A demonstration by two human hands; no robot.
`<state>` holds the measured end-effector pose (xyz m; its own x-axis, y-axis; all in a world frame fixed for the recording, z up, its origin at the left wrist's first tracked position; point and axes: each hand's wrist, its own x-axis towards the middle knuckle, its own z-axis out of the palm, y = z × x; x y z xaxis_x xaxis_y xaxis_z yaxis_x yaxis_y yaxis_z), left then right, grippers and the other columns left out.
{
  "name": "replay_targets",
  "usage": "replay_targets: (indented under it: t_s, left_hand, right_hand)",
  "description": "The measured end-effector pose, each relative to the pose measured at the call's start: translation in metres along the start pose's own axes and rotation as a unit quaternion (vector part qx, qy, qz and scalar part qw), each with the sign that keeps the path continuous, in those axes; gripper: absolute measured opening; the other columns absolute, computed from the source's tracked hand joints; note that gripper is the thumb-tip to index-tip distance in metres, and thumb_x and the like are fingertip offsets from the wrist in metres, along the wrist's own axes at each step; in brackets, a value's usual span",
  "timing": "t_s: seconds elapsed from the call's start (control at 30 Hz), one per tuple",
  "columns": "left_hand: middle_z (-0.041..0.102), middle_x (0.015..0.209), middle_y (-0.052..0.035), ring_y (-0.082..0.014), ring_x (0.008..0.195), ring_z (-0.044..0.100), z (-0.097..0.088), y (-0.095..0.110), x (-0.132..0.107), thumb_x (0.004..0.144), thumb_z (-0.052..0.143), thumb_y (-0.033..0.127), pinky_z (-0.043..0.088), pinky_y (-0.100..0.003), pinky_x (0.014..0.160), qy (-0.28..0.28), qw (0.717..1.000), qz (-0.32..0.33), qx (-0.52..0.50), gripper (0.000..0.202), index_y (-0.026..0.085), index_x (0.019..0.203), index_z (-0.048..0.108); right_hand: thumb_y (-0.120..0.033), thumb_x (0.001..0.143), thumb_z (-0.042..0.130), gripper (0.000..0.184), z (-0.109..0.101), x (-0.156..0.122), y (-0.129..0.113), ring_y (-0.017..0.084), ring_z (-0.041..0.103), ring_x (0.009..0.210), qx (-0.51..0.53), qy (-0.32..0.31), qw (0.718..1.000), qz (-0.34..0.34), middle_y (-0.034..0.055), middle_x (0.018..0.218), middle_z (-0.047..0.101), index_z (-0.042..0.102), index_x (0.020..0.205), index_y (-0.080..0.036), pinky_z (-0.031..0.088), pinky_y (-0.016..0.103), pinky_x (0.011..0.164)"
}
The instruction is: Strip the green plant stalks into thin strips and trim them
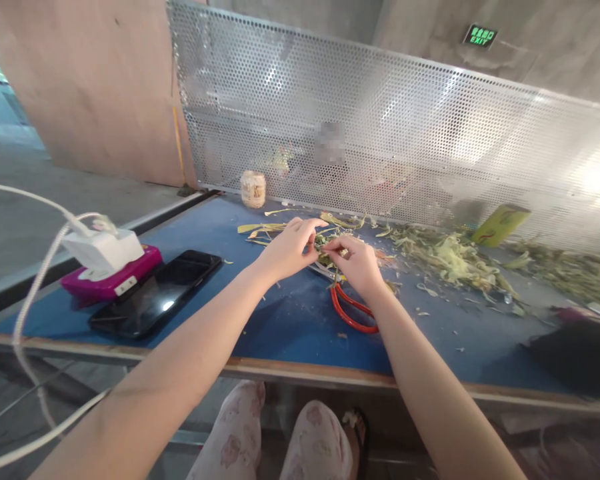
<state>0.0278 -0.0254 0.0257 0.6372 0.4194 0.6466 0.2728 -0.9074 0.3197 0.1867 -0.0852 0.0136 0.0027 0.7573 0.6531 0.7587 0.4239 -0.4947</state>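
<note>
My left hand [291, 249] and my right hand [359, 264] come close together above the blue table, their fingertips pinched on a small plant piece [321, 245]. Its exact shape is lost against the greenery behind it. Just under my hands lies a pair of scissors with red handles [344, 317]; its blades are partly covered. Loose yellowish stalks [260, 230] stretch out beyond my left hand. Bits of plant lie around my right hand too.
A heap of greenish plant trimmings [453, 260] lies to the right, near a yellow-green box [500, 225]. At left are a black phone [155, 293] and a magenta power strip [147, 260] with a white plug and cables. A jar [253, 189] stands by the perforated metal screen [380, 120].
</note>
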Motion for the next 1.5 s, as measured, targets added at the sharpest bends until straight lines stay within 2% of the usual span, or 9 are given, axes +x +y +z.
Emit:
replay_targets:
  t_s: [0.13, 0.43, 0.53, 0.67, 0.83, 0.93, 1.03, 1.33, 1.5]
  left_hand:
    - [0.042, 0.068, 0.0018, -0.0116, 0.062, 0.040, 0.004, 0.000, 0.000, 0.076, 0.035, 0.010, 0.036, -0.026, 0.061, -0.034, 0.994, -0.059, -0.082, 0.031, 0.015, 0.106, 0.042]
    - [0.046, 0.074, 0.0010, -0.0092, 0.057, 0.041, 0.017, -0.005, 0.006, 0.078, 0.032, 0.013, 0.038, -0.025, 0.059, -0.017, 0.949, -0.179, -0.258, 0.021, 0.014, 0.097, 0.040]
    - [0.047, 0.072, 0.0003, -0.0108, 0.061, 0.043, 0.016, -0.006, 0.005, 0.078, 0.033, 0.014, 0.039, -0.026, 0.062, -0.020, 0.963, -0.157, -0.216, 0.022, 0.014, 0.098, 0.040]
    - [0.049, 0.081, -0.0049, -0.0170, 0.080, 0.047, 0.014, -0.010, 0.000, 0.074, 0.035, 0.010, 0.040, -0.032, 0.074, -0.063, 0.994, -0.061, -0.060, 0.029, 0.013, 0.103, 0.041]
    - [0.048, 0.108, -0.0142, -0.0223, 0.106, 0.042, 0.016, -0.019, -0.003, 0.078, 0.031, 0.010, 0.033, -0.040, 0.090, -0.089, 0.995, -0.040, 0.005, 0.039, 0.011, 0.117, 0.034]
    - [0.053, 0.098, -0.0138, -0.0217, 0.096, 0.048, 0.012, -0.018, -0.001, 0.083, 0.027, 0.017, 0.036, -0.038, 0.085, -0.095, 0.991, -0.095, -0.017, 0.042, 0.007, 0.124, 0.029]
    - [0.057, 0.085, -0.0097, -0.0193, 0.078, 0.053, 0.003, -0.010, 0.001, 0.085, 0.029, 0.026, 0.039, -0.034, 0.075, -0.106, 0.982, -0.147, -0.048, 0.048, 0.008, 0.129, 0.026]
    - [0.067, 0.087, -0.0073, -0.0172, 0.074, 0.059, -0.005, -0.018, -0.002, 0.073, 0.050, 0.028, 0.039, -0.025, 0.063, -0.233, 0.956, -0.153, -0.089, 0.061, 0.016, 0.130, 0.032]
    - [0.066, 0.089, -0.0077, -0.0169, 0.079, 0.059, -0.007, -0.019, -0.001, 0.072, 0.051, 0.021, 0.040, -0.026, 0.068, -0.177, 0.969, -0.130, -0.115, 0.061, 0.016, 0.130, 0.032]
  right_hand:
    - [-0.012, 0.068, 0.051, 0.012, 0.000, 0.000, -0.002, 0.012, 0.052, 0.064, -0.028, -0.039, 0.999, 0.005, -0.0009, 0.070, 0.059, 0.060, 0.072, -0.019, 0.040, 0.023, 0.061]
    - [-0.011, 0.070, 0.047, 0.016, -0.003, -0.001, -0.010, 0.014, 0.053, 0.069, -0.103, -0.071, 0.992, 0.007, 0.0002, 0.075, 0.060, 0.058, 0.075, -0.021, 0.039, 0.025, 0.064]
    - [-0.013, 0.072, 0.046, 0.016, -0.004, -0.001, -0.014, 0.015, 0.054, 0.072, -0.147, -0.060, 0.987, 0.017, 0.0010, 0.081, 0.061, 0.059, 0.076, -0.022, 0.038, 0.025, 0.062]
    - [-0.015, 0.075, 0.046, 0.014, -0.005, -0.003, -0.019, 0.016, 0.054, 0.078, -0.197, -0.046, 0.979, 0.010, 0.0023, 0.086, 0.062, 0.058, 0.077, -0.022, 0.038, 0.024, 0.060]
    - [-0.014, 0.075, 0.047, 0.013, -0.001, -0.004, -0.019, 0.015, 0.054, 0.082, -0.172, -0.149, 0.972, -0.064, 0.0017, 0.083, 0.061, 0.058, 0.076, -0.021, 0.039, 0.023, 0.068]
    - [-0.010, 0.074, 0.046, 0.016, 0.003, -0.005, -0.019, 0.014, 0.055, 0.081, -0.187, -0.200, 0.959, -0.070, 0.0009, 0.083, 0.062, 0.058, 0.076, -0.022, 0.038, 0.022, 0.066]
    - [-0.011, 0.073, 0.046, 0.017, 0.005, -0.005, -0.018, 0.014, 0.056, 0.080, -0.207, -0.199, 0.957, -0.045, 0.0003, 0.085, 0.062, 0.058, 0.076, -0.022, 0.037, 0.022, 0.061]
    - [-0.016, 0.075, 0.046, 0.013, 0.002, -0.005, -0.017, 0.016, 0.056, 0.076, -0.264, -0.177, 0.948, -0.004, 0.0020, 0.086, 0.062, 0.056, 0.079, -0.022, 0.035, 0.023, 0.055]
    - [-0.018, 0.078, 0.045, 0.010, 0.001, -0.004, -0.016, 0.016, 0.055, 0.078, -0.257, -0.133, 0.957, -0.014, 0.0024, 0.086, 0.061, 0.055, 0.079, -0.022, 0.036, 0.024, 0.059]
